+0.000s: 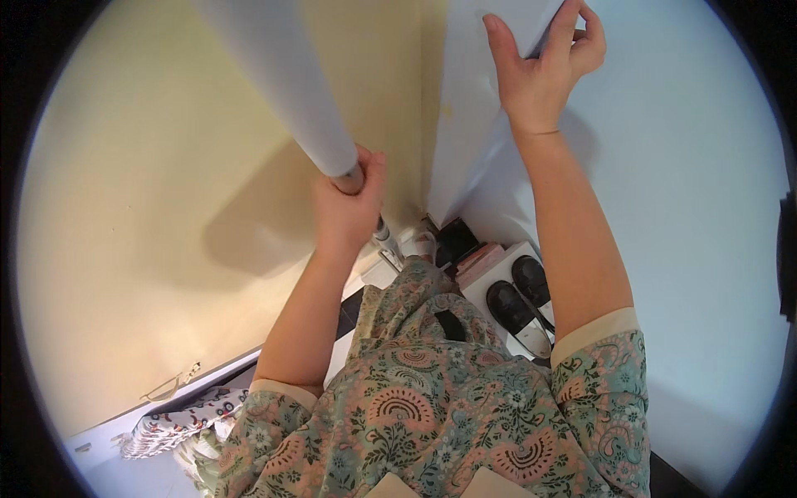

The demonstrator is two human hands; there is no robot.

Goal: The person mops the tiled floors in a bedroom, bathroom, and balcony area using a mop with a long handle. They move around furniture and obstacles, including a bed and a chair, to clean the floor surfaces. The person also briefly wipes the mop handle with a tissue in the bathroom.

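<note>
My left hand [342, 220] is closed round a long pole [303, 91]. Above the fist the pole is a thick pale tube; below, a thinner metallic shaft slants down toward my feet, where its lower end is hard to make out. Up at the right, my right hand [541, 83] has its thumb spread and its fingers curled over the edge of a white door-like panel [477, 83]. Something dark shows between that thumb and the fingers, partly hidden.
A cream wall [166, 166] rises on the left, with a pale blue wall [697, 207] on the right. Black shoes [508, 307] rest on a white box near my feet, beside a dark box [455, 241]. Patterned cloth [187, 419] lies at the lower left.
</note>
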